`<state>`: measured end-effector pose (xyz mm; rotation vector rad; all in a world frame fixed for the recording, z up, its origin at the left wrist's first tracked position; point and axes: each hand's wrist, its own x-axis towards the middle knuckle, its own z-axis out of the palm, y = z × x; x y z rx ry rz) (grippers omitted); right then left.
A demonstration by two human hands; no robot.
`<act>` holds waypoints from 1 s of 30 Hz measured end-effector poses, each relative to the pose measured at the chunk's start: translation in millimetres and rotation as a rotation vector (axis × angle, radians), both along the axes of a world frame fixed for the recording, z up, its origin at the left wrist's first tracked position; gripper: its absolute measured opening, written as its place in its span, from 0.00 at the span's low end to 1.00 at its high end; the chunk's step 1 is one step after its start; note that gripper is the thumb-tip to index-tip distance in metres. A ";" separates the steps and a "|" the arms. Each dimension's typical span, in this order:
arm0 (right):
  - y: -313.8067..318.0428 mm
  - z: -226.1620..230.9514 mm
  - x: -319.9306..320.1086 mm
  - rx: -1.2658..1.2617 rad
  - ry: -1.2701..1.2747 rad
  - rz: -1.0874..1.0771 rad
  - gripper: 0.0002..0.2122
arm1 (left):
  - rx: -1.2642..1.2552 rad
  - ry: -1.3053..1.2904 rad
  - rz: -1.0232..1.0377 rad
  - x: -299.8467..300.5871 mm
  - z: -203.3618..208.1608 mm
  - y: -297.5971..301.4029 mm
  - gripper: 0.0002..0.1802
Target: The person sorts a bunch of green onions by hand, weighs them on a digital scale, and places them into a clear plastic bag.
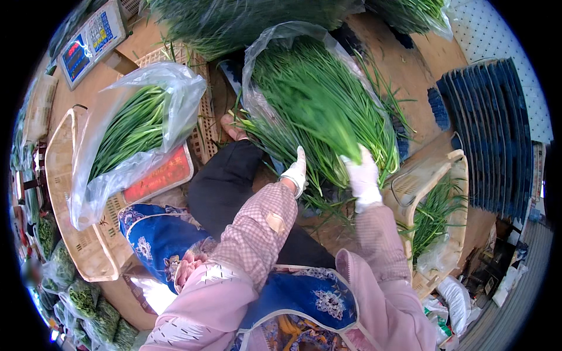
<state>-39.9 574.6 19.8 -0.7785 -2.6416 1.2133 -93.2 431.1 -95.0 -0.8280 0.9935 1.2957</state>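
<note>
My right hand (362,177), in a white glove, is closed around the pale ends of a bunch of chives (328,114). The bunch's green leaves fan out to the upper left, smeared by motion. Under it lies a large heap of chives (293,67) in an open clear plastic bag (250,58). My left hand (296,174), also in a white glove, is at the heap's near edge with a finger stretched out. Its other fingers are partly hidden, and nothing shows in its grasp.
To the left, a bag of chives (132,120) rests on a red-faced scale pan (161,176) beside a plastic crate (96,248). A scale display (88,50) stands behind. At right are a basket (459,219) with loose chives and a dark ribbed stack (489,134).
</note>
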 end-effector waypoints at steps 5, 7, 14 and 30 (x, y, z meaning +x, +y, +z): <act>17.2 30.5 24.4 -1.122 -0.039 -0.253 0.16 | 0.158 0.052 -0.018 -6.7 9.5 2.2 0.62; 16.2 12.2 37.1 -1.470 -0.112 -0.505 0.17 | -0.015 0.152 -0.050 -6.1 29.0 9.7 0.61; -3.8 -7.3 41.4 -1.926 0.034 -0.477 0.16 | 0.030 0.273 -0.006 -2.4 22.4 11.1 0.38; 4.4 -6.3 48.8 -1.902 0.066 -0.277 0.20 | 0.060 0.073 0.261 -7.7 51.8 -23.4 0.13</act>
